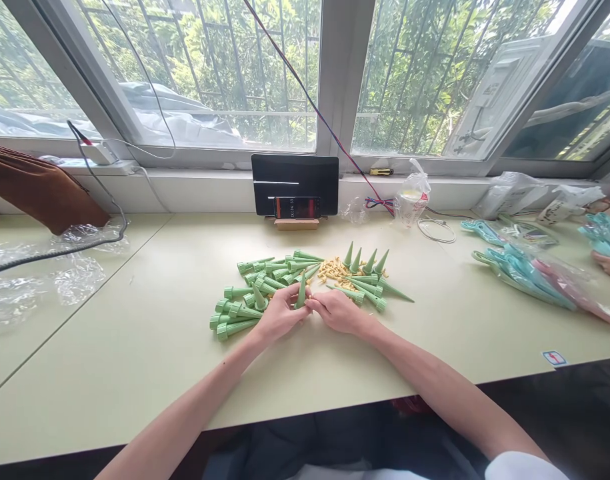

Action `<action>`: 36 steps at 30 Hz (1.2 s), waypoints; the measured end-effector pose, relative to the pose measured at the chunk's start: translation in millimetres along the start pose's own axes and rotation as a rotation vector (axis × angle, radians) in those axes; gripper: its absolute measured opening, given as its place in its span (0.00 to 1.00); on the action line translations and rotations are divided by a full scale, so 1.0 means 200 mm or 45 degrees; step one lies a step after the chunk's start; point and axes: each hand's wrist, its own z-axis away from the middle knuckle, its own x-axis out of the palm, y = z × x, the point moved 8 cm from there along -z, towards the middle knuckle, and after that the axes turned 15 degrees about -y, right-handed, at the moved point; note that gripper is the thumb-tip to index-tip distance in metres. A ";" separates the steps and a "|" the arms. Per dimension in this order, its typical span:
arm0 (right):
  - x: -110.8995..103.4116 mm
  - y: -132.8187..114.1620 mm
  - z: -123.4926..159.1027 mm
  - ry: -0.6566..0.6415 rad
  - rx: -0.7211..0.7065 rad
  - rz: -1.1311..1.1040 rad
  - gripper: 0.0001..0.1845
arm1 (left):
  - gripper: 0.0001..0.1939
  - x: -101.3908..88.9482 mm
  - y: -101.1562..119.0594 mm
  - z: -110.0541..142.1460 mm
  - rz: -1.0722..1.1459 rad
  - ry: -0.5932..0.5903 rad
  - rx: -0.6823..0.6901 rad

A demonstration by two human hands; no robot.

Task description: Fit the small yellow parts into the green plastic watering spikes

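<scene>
My left hand [279, 315] grips a green plastic watering spike [301, 292], its pointed end up. Beside it my right hand [339, 312] is closed in a pinch at the spike's lower end; what lies between its fingertips is too small to make out. Many similar green spikes [235, 328] lie on their sides to the left of and behind my left hand. Small yellow plastic pieces [333, 270] form a loose heap behind my hands. Several spikes [369, 262] stand point up at the heap's right, with others [372, 299] lying in front of them.
A dark tablet [295, 175] and a phone [297, 207] lean near the window. Plastic wrap [75, 270] and a brown bag [39, 183] are at the left. Bagged blue and pink items [539, 273] lie at the right, near another person's hand [609, 265].
</scene>
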 end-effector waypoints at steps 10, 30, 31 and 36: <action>-0.02 -0.01 0.00 -0.023 0.022 -0.120 0.27 | 0.09 0.00 0.01 0.00 -0.041 -0.027 0.034; -0.14 0.00 0.07 0.447 -0.023 -0.274 0.18 | 0.05 -0.01 0.06 0.02 -0.697 0.131 0.134; -0.14 -0.01 0.08 0.454 -0.040 -0.272 0.17 | 0.05 -0.01 0.06 0.02 -0.735 0.135 0.136; -0.13 -0.03 0.07 0.428 -0.113 -0.262 0.14 | 0.05 0.02 0.08 0.01 -0.877 0.103 0.169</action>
